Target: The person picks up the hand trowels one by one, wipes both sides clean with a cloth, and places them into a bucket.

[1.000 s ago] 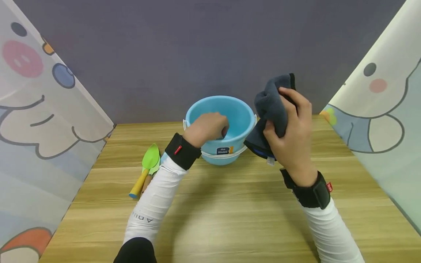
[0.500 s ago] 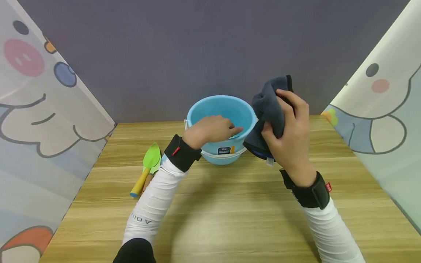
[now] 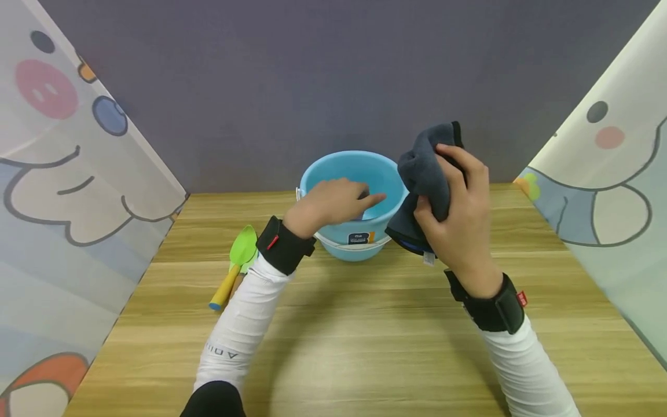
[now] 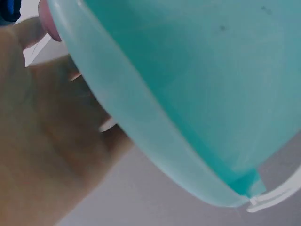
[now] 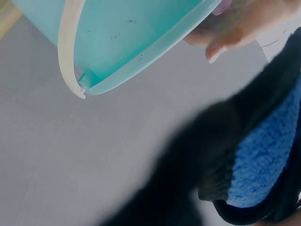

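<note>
The blue bucket (image 3: 354, 200) stands upright at the far middle of the counter (image 3: 365, 336); nothing shows inside it. The left hand (image 3: 328, 202) grips its near rim, fingers curled over the edge. Just right of the bucket, slightly higher, the right hand (image 3: 458, 214) holds a bunched dark cloth (image 3: 424, 174), fingers wrapped round it. A green trowel (image 3: 234, 263) lies to the left.

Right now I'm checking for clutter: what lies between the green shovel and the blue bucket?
In the head view, only the left hand's sleeved forearm crosses between shovel and bucket.
</note>
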The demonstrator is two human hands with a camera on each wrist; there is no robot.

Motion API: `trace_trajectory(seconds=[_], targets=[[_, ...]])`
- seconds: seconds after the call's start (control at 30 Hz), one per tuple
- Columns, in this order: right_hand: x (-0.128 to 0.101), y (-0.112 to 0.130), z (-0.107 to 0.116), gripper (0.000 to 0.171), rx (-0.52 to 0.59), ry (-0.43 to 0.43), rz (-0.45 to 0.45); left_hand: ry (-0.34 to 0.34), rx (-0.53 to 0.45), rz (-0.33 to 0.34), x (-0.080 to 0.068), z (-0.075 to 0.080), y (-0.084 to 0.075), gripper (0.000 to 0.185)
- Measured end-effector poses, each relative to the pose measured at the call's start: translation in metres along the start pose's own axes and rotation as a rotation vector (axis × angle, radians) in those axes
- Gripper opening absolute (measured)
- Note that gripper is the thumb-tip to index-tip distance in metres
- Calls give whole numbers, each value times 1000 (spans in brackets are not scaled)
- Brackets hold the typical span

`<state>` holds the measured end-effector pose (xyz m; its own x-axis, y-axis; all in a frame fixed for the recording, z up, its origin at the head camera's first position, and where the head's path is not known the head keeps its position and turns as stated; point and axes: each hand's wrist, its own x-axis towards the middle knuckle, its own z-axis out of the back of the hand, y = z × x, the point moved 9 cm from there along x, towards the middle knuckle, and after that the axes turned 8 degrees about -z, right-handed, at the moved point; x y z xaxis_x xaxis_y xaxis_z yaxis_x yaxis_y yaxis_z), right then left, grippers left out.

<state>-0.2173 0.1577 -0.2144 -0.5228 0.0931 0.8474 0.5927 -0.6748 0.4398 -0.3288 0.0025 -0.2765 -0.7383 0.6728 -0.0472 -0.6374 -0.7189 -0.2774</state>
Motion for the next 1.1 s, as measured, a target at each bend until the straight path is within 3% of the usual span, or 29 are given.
trace_trajectory(seconds=[0.2, 0.27, 0.37, 0.53, 0.67, 0.93, 1.1], targets=[[-2, 1, -4, 48, 8, 11, -5, -379, 25, -111, -22, 35, 0, 29], [-2, 2, -5, 48, 9, 14, -6, -452, 40, -109, -34, 44, 3, 26], [-3, 4, -8, 48, 14, 20, -2, -499, 52, -79, -52, 51, 10, 26], [-4, 6, -12, 48, 22, 31, 9, -542, 62, -48, -81, 54, 26, 24], [-6, 7, -15, 48, 18, 42, 12, -511, 50, 9, -100, 44, 44, 24], [-10, 12, -22, 49, 15, 82, 41, -404, 66, 168, -147, -2, 106, 23], [-12, 12, -24, 49, 24, 86, 47, -392, 104, 264, -183, -32, 148, 20]])
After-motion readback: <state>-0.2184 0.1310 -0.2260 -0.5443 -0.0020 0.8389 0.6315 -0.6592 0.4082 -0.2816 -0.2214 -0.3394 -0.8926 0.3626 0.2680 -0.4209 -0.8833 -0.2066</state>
